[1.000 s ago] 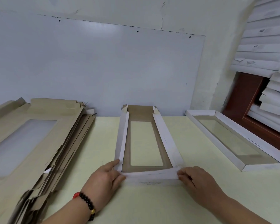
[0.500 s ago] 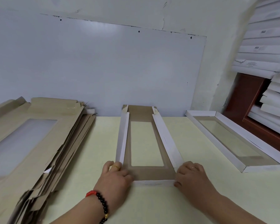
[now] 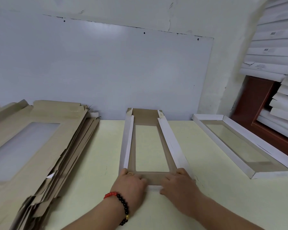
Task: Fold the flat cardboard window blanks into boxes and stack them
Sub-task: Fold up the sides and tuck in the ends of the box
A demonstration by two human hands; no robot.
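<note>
At the centre of the pale yellow-green table [image 3: 206, 205] we see the half-folded window blank [image 3: 150, 117], its brown inner face up, its clear window showing the tabletop beneath, and its two long white side flaps raised along either edge; its far end touches the foot of the wall. We note both hands at its near end. The left hand [image 3: 131, 183], wearing a ring and a red-and-black bead bracelet [image 3: 121, 205], lies over the near left corner with its fingers bent down onto the brown end panel. The right hand [image 3: 178, 185] covers the near right corner in mirror fashion, fingers bent over the end flap and pressing it. Between the two hands a narrow white strip of the end flap shows at the table surface; we cannot tell whether either thumb is tucked beneath it. To the left we find the stack of flat blanks [image 3: 40, 146], brown side up, fanned unevenly at its right edge. To the right, well apart from the work piece, lies a finished box [image 3: 226, 146] with white walls and a clear window. Behind it, at upper right, we see stacked white boxes [image 3: 273, 55] against a red-brown frame. A white board [image 3: 98, 67] is fixed to the wall behind the table.
</note>
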